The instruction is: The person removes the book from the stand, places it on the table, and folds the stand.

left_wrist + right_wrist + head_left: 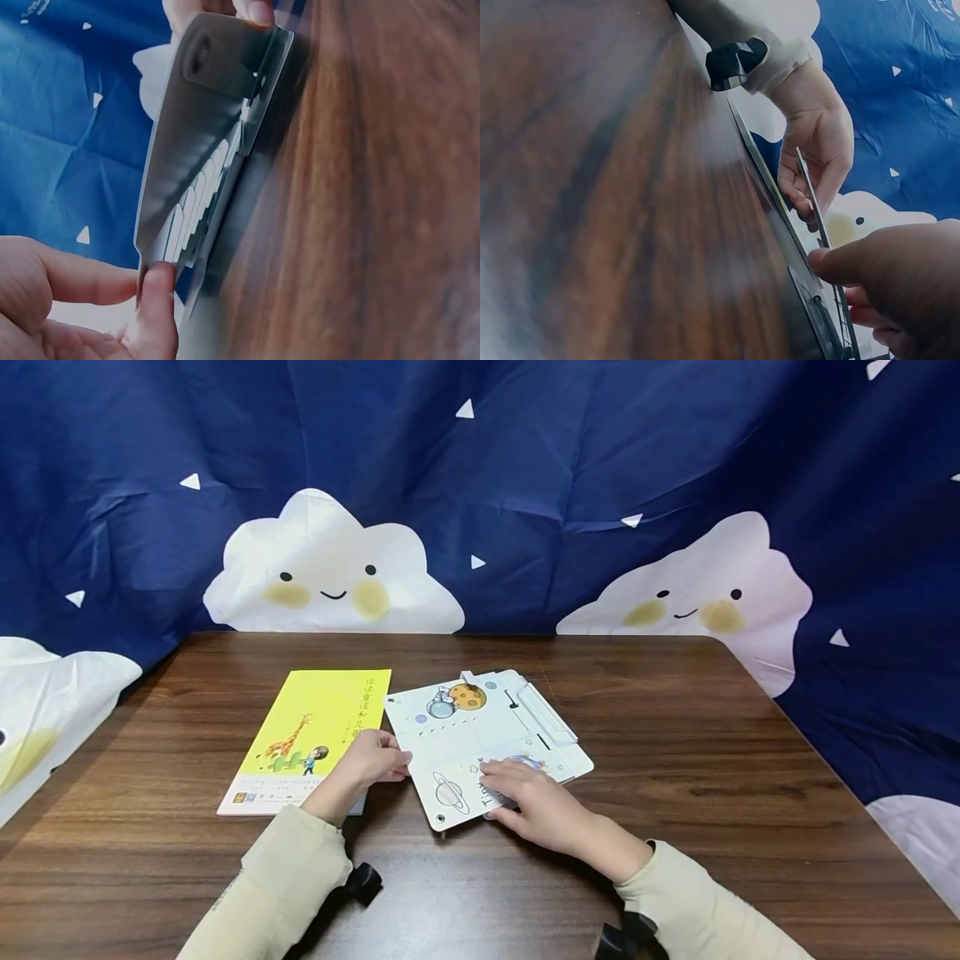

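A white folding book stand [450,747] printed with planets lies slightly turned on the table, its upper panel tilted up. My left hand [366,762] pinches the panel's left edge between thumb and fingers. At the near edge my right hand [542,806] grips it, fingers on the printed face and thumb beneath. In the left wrist view, the underside of the stand [169,112] shows a row of stepped slots between the raised panel and the lower part. Seen edge-on in the right wrist view, the panel [813,191] stands between the right thumb and fingers.
A yellow book [300,710] with a giraffe on its cover lies left of the stand, partly behind the left hand. The brown wooden table [712,760] runs back to a blue curtain [517,468] with clouds. Black wrist devices [364,883] sit at both sleeves.
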Tool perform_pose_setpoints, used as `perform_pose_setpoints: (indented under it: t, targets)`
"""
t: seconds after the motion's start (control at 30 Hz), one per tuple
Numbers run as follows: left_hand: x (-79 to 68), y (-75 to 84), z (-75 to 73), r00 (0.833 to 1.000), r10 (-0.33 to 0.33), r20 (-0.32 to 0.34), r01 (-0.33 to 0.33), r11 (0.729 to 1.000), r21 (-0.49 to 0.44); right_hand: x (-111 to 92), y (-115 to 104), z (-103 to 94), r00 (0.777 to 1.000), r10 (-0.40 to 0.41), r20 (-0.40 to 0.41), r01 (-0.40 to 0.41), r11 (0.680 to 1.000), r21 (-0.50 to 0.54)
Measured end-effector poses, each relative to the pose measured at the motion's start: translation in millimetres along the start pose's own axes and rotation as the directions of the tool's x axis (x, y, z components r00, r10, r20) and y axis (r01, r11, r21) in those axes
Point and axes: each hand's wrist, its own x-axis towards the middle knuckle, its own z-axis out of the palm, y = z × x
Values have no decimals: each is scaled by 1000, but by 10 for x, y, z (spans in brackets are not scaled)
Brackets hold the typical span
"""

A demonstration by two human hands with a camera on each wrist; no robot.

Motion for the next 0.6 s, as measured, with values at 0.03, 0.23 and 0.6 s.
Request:
perform_pose_setpoints:
  t: [0.03,0.23,0.6]
  targets:
    - [7,-10,5,1000,-4,-1,4,1000,5,-2,0,5,1000,-8,1,8,1000,-5]
    - [27,-62,22,1000,-21,-6,21,999,25,-7,-3,26,999,-53,7,53,998,-28]
    - [39,-99,51,999,-26,-18,27,998,60,-9,-3,36,998,-67,13,68,997,-34]
